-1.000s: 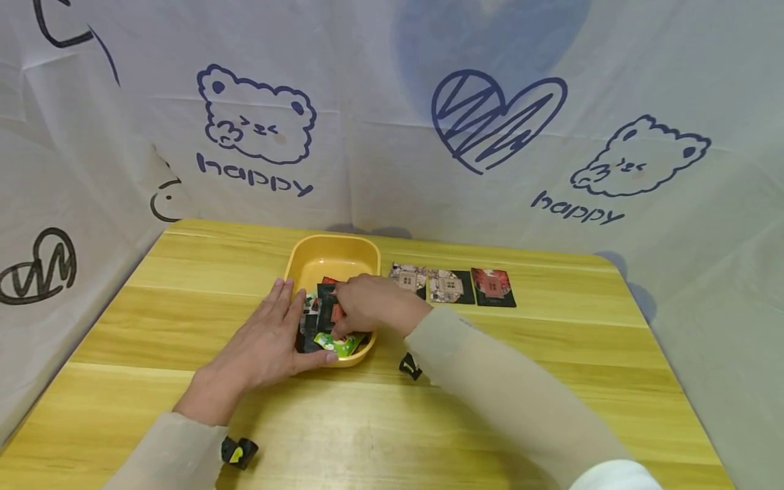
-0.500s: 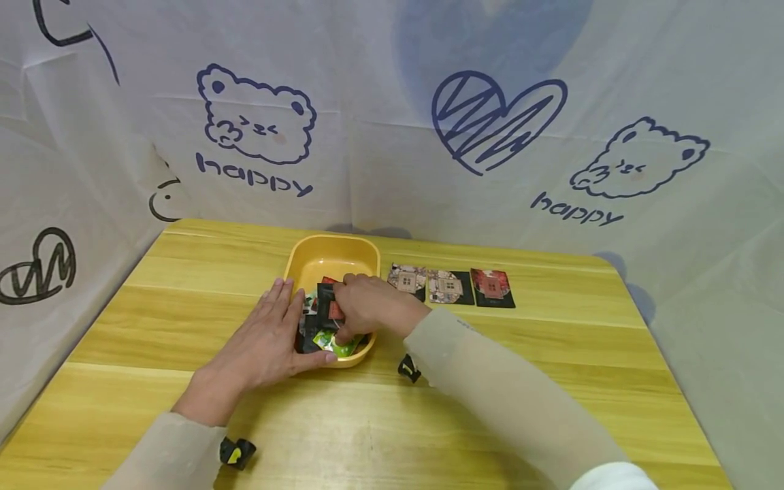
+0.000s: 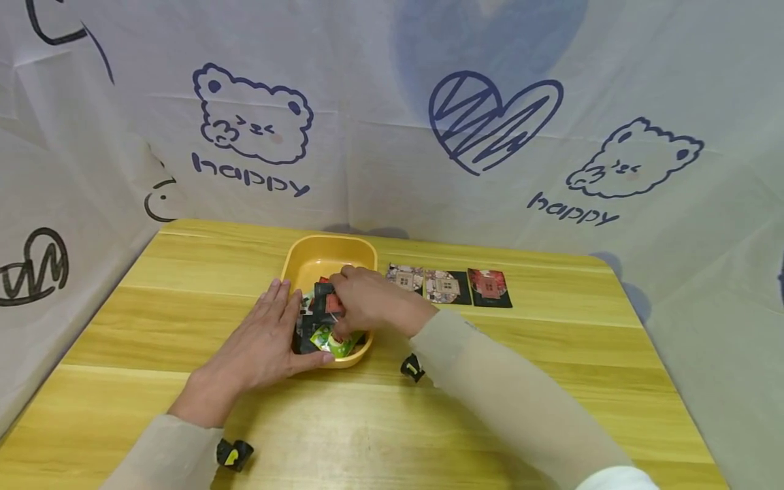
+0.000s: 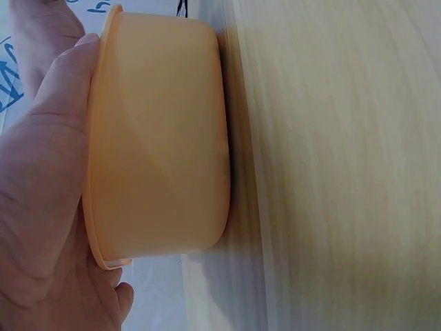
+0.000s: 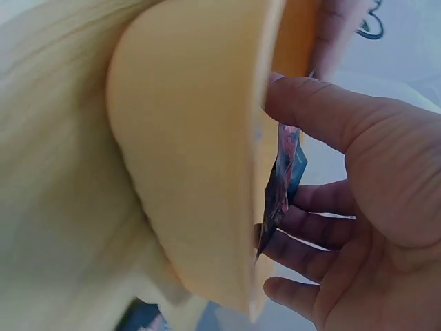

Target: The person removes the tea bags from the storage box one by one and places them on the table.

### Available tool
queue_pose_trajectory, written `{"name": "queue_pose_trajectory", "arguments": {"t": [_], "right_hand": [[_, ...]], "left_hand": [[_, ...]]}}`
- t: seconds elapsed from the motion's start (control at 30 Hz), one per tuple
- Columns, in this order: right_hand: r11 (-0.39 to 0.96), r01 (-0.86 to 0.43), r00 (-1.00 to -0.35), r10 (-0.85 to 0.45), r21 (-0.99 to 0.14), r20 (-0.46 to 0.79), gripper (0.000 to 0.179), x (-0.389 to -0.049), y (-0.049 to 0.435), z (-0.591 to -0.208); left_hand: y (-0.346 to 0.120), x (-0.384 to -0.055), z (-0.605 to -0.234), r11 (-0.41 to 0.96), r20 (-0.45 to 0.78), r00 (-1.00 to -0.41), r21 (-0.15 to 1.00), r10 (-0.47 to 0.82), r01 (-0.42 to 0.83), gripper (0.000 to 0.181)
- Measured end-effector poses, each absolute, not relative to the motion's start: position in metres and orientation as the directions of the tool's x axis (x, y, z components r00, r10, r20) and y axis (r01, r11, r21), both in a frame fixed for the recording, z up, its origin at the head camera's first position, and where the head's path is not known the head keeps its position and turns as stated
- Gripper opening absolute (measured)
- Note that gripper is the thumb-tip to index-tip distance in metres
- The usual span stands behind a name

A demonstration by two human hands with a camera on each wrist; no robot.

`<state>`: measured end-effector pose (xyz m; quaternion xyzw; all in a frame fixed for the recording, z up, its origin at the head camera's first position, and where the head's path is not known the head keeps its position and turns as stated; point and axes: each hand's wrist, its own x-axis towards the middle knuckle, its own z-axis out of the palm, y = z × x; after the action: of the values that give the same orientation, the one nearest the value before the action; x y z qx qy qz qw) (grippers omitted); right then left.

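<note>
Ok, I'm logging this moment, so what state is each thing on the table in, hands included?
Yellow container: upright on the table, open-topped, partly filled
Dark packets: overlapping inside, toward the near end
Green packet: inside, near end, on dark ones
Three packets in a row: flat, right of the container
Left hand: on the rim, fingers straight
Right hand: reaching inside, fingers bent at packets; grip unclear

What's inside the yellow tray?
The tray holds dark packets and a green packet at its near end. The right hand and left hand cover parts of it; anything beneath the packets is hidden.
</note>
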<state>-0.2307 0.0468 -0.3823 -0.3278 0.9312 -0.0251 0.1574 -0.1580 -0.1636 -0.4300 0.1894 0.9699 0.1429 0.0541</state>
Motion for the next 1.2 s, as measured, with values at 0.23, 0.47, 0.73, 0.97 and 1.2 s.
{"name": "queue_pose_trajectory", "arguments": {"t": [0.23, 0.47, 0.73, 0.97, 1.2], "right_hand": [[0.781, -0.596, -0.746, -0.625, -0.188, -0.232, 0.093, -0.231, 0.063, -0.362], [0.799, -0.568, -0.770, -0.601, -0.200, -0.215, 0.097, -0.233, 0.082, -0.352], [0.812, -0.536, -0.791, -0.578, -0.229, -0.201, 0.095, -0.235, 0.109, -0.349], [0.832, -0.493, -0.818, -0.543, -0.255, -0.190, 0.094, -0.239, 0.147, -0.356], [0.854, -0.438, -0.850, -0.495, -0.280, -0.178, 0.092, -0.240, 0.197, -0.360]], "left_hand": [[-0.163, -0.158, -0.430, 0.887, -0.052, -0.923, 0.303, 0.380, 0.348, 0.135], [-0.163, -0.157, -0.430, 0.888, -0.056, -0.925, 0.307, 0.376, 0.343, 0.135], [-0.163, -0.158, -0.429, 0.888, -0.062, -0.924, 0.307, 0.376, 0.341, 0.136], [-0.162, -0.157, -0.429, 0.890, -0.070, -0.925, 0.308, 0.374, 0.336, 0.138], [-0.161, -0.157, -0.428, 0.891, -0.079, -0.926, 0.314, 0.370, 0.329, 0.136]]}}
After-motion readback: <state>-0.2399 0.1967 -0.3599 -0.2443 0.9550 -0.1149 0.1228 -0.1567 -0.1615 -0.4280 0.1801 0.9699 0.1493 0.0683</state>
